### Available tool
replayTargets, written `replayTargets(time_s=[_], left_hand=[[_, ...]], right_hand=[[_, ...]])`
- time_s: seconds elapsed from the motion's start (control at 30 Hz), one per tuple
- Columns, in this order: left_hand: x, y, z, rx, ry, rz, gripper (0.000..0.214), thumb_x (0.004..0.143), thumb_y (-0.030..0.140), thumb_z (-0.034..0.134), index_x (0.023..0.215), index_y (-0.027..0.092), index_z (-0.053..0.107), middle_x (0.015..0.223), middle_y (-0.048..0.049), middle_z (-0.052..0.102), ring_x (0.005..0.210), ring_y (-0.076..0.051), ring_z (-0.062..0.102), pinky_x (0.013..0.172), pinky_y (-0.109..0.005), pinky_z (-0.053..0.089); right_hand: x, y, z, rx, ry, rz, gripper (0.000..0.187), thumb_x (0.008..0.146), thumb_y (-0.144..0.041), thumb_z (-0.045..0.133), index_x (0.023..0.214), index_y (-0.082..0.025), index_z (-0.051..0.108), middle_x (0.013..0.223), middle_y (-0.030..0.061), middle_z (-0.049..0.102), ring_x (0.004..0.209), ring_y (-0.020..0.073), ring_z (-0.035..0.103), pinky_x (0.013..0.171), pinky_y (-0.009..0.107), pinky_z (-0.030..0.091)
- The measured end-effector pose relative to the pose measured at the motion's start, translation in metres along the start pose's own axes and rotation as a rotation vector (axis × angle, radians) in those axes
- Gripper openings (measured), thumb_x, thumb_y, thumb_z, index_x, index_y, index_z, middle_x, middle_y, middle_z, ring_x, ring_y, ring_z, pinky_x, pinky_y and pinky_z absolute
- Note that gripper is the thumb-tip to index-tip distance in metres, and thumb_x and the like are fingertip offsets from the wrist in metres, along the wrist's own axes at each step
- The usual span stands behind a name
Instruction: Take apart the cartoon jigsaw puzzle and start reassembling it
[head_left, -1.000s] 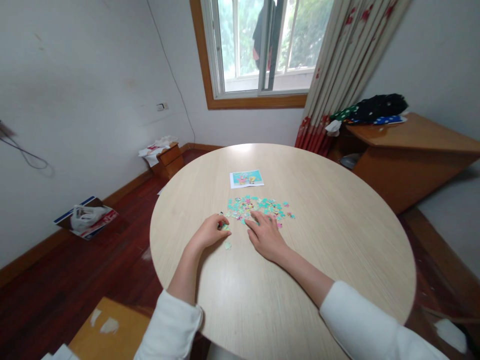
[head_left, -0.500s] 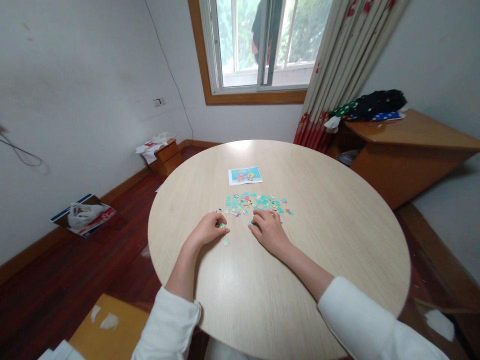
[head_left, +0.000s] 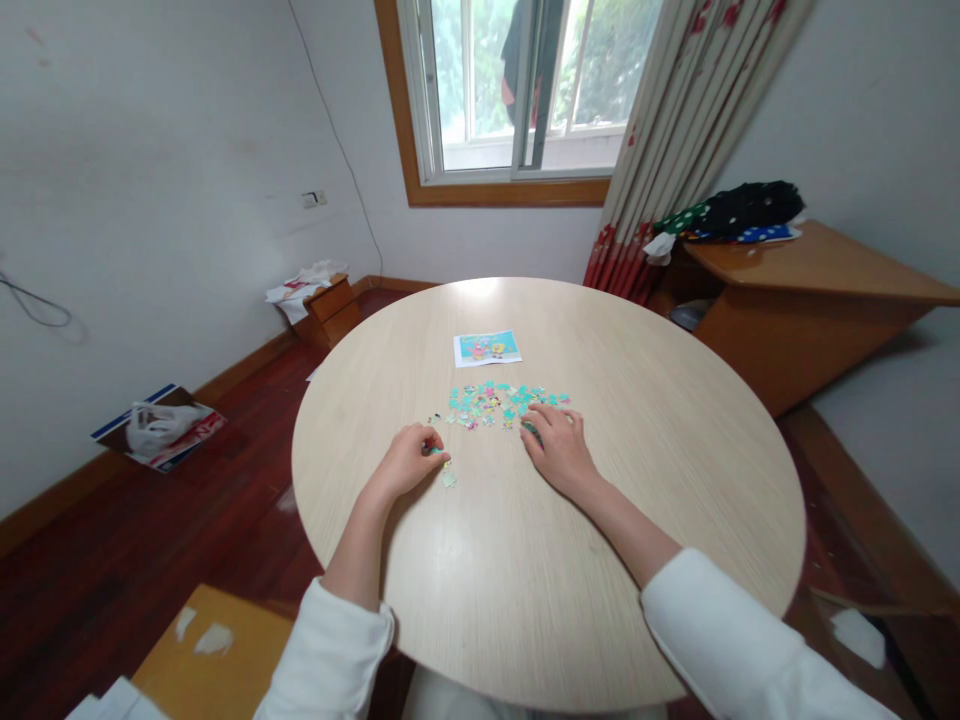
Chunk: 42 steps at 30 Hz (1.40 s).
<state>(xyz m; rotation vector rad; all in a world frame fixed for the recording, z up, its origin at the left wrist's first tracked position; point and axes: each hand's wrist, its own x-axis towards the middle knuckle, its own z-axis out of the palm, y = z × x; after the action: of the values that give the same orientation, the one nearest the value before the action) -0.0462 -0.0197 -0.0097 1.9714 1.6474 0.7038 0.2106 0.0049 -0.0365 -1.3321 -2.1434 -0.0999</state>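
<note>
Lightly, left hand (head_left: pixel 405 462) pinches jagged teal piece (head_left: pixel 436 451) (round woodgrain table (head_left: pixel 525 580)).

Turquoise jigsaw pieces (head_left: pixel 504 403) are spread mid-surface on the round wooden table (head_left: pixel 675 450); a printed paper picture (head_left: pixel 487 348) is laid behind them

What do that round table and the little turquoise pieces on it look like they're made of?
Round table: pale wood-grain top with fine straight streaks and a soft sheen; likely laminate or veneer, though solid wood is possible. Puzzle pieces: thin, flat and brightly printed, probably cardboard; too small to be sure.
</note>
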Motion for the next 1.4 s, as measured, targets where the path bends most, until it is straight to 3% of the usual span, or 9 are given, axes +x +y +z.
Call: replayTargets(time_s=[0.17, 0.27, 0.4, 0.53, 0.83, 1.07, 1.17, 1.27, 1.4], left_hand=[[0.002, 0.002, -0.001, -0.054, 0.189, -0.068, 0.011, 0.08, 0.022, 0.051, 0.073, 0.018, 0.059, 0.076, -0.0025, 0.061, 0.07, -0.016, 0.053, 0.068, -0.029, 0.04], [0.008, 0.01, 0.001, 0.0, 0.255, -0.015, 0.016, 0.079, 0.013, 0.043, 0.081, 0.019, 0.057, 0.085, -0.0037, 0.064, 0.081, -0.018, 0.054, 0.076, -0.031, 0.039], [0.015, 0.026, 0.01, 0.15, 0.15, 0.102, 0.022, 0.076, 0.008, 0.04, 0.09, 0.019, 0.052, 0.107, -0.0072, 0.064, 0.096, -0.023, 0.048, 0.089, -0.038, 0.034], [0.013, 0.038, 0.017, 0.316, -0.026, 0.091, 0.02, 0.08, 0.011, 0.036, 0.092, 0.019, 0.05, 0.096, -0.0081, 0.062, 0.094, -0.025, 0.047, 0.086, -0.039, 0.033], [-0.025, 0.036, 0.013, 0.325, -0.012, 0.066, 0.015, 0.083, 0.014, 0.033, 0.084, 0.019, 0.047, 0.088, -0.0069, 0.062, 0.09, -0.024, 0.049, 0.083, -0.04, 0.033], [-0.035, 0.034, 0.01, 0.111, 0.262, 0.053, 0.018, 0.075, 0.008, 0.036, 0.08, 0.02, 0.048, 0.106, -0.0061, 0.065, 0.096, -0.022, 0.052, 0.088, -0.04, 0.033], [-0.033, 0.027, 0.007, 0.012, 0.403, -0.01, 0.016, 0.075, 0.01, 0.035, 0.07, 0.02, 0.046, 0.086, -0.0041, 0.067, 0.084, -0.02, 0.056, 0.084, -0.038, 0.036], [-0.03, 0.016, 0.004, -0.142, 0.511, -0.097, 0.019, 0.075, 0.012, 0.035, 0.06, 0.022, 0.04, 0.058, 0.0009, 0.056, 0.062, -0.016, 0.053, 0.07, -0.031, 0.04], [-0.029, 0.002, 0.002, -0.323, 0.589, -0.184, 0.018, 0.074, 0.014, 0.036, 0.058, 0.022, 0.039, 0.05, 0.0042, 0.046, 0.051, -0.013, 0.047, 0.055, -0.026, 0.036]], right_hand=[[0.002, -0.019, 0.005, 0.069, -0.115, -0.167, 0.035, 0.092, -0.016, 0.035, 0.119, -0.016, 0.057, 0.129, 0.0121, 0.059, 0.122, 0.0221, 0.049, 0.103, 0.044, 0.023], [0.003, -0.027, 0.009, 0.088, -0.199, -0.213, 0.039, 0.093, -0.015, 0.034, 0.128, -0.016, 0.051, 0.132, 0.0125, 0.057, 0.127, 0.0233, 0.046, 0.105, 0.046, 0.02], [0.003, -0.028, 0.008, 0.12, -0.226, -0.214, 0.036, 0.091, -0.012, 0.037, 0.123, -0.015, 0.053, 0.123, 0.0119, 0.063, 0.122, 0.0235, 0.05, 0.104, 0.046, 0.02], [0.003, -0.028, 0.003, 0.161, -0.221, -0.233, 0.032, 0.088, -0.01, 0.038, 0.113, -0.015, 0.057, 0.111, 0.0119, 0.066, 0.109, 0.0212, 0.057, 0.102, 0.045, 0.023], [-0.008, -0.05, -0.007, 0.349, -0.264, -0.345, 0.034, 0.082, -0.007, 0.04, 0.109, -0.018, 0.059, 0.109, 0.0085, 0.068, 0.113, 0.0187, 0.054, 0.104, 0.043, 0.022], [-0.002, -0.056, -0.001, 0.193, -0.34, -0.108, 0.048, 0.09, -0.013, 0.03, 0.137, -0.015, 0.039, 0.141, 0.0114, 0.047, 0.138, 0.0221, 0.029, 0.11, 0.049, 0.015], [0.0, -0.057, 0.0, 0.164, -0.405, -0.092, 0.049, 0.092, -0.019, 0.028, 0.14, -0.014, 0.036, 0.144, 0.0107, 0.043, 0.139, 0.0228, 0.026, 0.112, 0.05, 0.011], [0.0, -0.058, -0.001, 0.16, -0.427, -0.086, 0.049, 0.092, -0.019, 0.027, 0.14, -0.014, 0.037, 0.143, 0.0105, 0.044, 0.138, 0.0232, 0.029, 0.113, 0.05, 0.01], [0.0, -0.057, -0.002, 0.161, -0.418, -0.098, 0.048, 0.092, -0.019, 0.028, 0.138, -0.016, 0.04, 0.141, 0.0103, 0.047, 0.136, 0.0226, 0.031, 0.113, 0.05, 0.012]])
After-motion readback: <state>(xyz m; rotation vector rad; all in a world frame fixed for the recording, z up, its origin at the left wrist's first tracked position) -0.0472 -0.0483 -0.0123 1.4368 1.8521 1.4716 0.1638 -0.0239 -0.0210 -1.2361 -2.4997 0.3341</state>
